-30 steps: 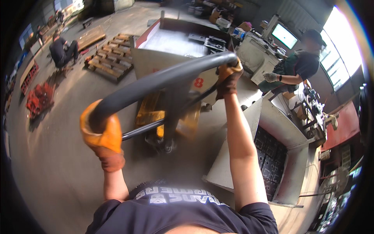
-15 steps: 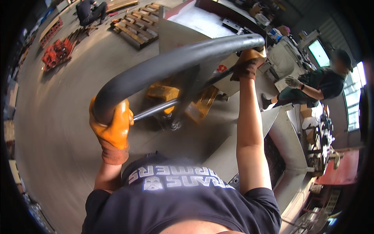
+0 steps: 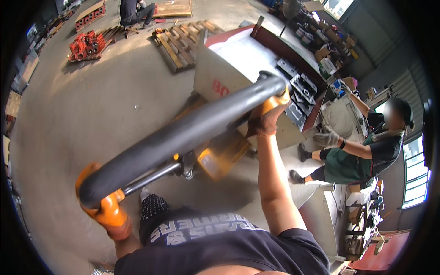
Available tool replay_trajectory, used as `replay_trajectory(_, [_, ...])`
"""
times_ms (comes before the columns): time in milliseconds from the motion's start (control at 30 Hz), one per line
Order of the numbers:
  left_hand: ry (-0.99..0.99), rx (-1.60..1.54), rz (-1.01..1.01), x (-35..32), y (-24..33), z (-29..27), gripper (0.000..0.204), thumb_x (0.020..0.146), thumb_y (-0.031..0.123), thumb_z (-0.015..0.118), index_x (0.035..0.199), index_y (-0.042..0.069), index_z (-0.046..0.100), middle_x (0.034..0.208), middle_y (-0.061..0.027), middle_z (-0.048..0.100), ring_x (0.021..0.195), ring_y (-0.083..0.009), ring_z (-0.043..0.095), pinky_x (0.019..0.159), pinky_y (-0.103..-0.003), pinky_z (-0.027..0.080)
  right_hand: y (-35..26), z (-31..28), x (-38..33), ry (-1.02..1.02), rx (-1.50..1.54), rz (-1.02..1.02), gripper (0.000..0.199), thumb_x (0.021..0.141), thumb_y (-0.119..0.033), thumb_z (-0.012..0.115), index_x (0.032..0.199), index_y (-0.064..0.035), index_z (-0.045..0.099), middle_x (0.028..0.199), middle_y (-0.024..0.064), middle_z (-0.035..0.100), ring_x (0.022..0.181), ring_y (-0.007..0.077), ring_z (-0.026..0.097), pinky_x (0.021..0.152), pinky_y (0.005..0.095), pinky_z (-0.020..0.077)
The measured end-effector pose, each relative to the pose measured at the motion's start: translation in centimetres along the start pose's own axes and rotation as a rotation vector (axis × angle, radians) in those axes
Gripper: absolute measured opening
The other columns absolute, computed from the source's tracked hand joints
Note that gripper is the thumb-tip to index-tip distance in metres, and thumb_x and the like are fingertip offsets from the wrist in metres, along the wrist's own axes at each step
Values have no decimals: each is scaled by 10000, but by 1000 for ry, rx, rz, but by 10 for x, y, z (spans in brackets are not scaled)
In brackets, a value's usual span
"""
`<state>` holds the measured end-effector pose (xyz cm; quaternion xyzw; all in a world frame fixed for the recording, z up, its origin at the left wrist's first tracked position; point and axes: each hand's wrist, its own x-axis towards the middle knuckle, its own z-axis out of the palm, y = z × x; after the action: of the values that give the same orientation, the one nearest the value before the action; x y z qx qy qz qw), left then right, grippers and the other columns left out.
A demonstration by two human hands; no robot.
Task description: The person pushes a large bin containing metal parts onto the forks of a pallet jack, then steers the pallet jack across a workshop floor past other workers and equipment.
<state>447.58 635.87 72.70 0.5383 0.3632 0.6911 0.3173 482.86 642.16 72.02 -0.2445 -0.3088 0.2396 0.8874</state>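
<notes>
Both my hands, in orange gloves with brown cuffs, grip the thick black loop handle of a pallet jack [image 3: 183, 130]. The handle slants across the view, its left end nearer me. My left hand [image 3: 107, 208] is wrapped round that near end, where a thinner dark bar runs across the loop. My right hand [image 3: 270, 110] closes round the far right end, partly hidden behind the handle. Below shows the jack's yellow body [image 3: 222, 160], blurred. Just beyond it stands a large pale metal bin [image 3: 208, 75] holding black metal parts [image 3: 298, 89].
At the right, a co-worker in a green apron [image 3: 350, 158] stands beside the bin with gloved hands raised. A wooden pallet [image 3: 176, 50] and red engine blocks [image 3: 87, 46] lie farther off at left. Someone crouches [image 3: 135, 13] at the back. Another pale metal bin [image 3: 316, 213] is close at right.
The handle has swung, its left end coming down toward me with my left hand. My right hand has shifted left and lower. The co-worker has raised an arm toward the bin. My view has turned.
</notes>
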Motion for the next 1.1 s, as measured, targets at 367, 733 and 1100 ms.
replay_trajectory(367, [92,445,104,37,-40,-5,302,890,267,487,958,-21,545,925,-122,468,799,-200,448,710,-305,390,67,19,53,12,-276,-34,296,686,4,655,979,2,616,837,74,649,763,160,620,681,287,500])
replay_trajectory(733, [-117,181,185,155,-82,-24,308,896,206,488,634,93,372,596,4,305,563,-125,314,573,-281,313,81,66,41,243,-694,-235,234,656,-75,688,879,-45,625,776,141,660,740,309,658,673,349,507])
replay_trajectory(1100, [-308,-67,32,223,-98,-7,194,824,189,510,721,26,527,635,-32,476,540,-121,431,543,-259,365,92,70,14,313,-166,-268,141,839,-98,553,964,-39,578,782,22,584,640,126,557,541,240,456])
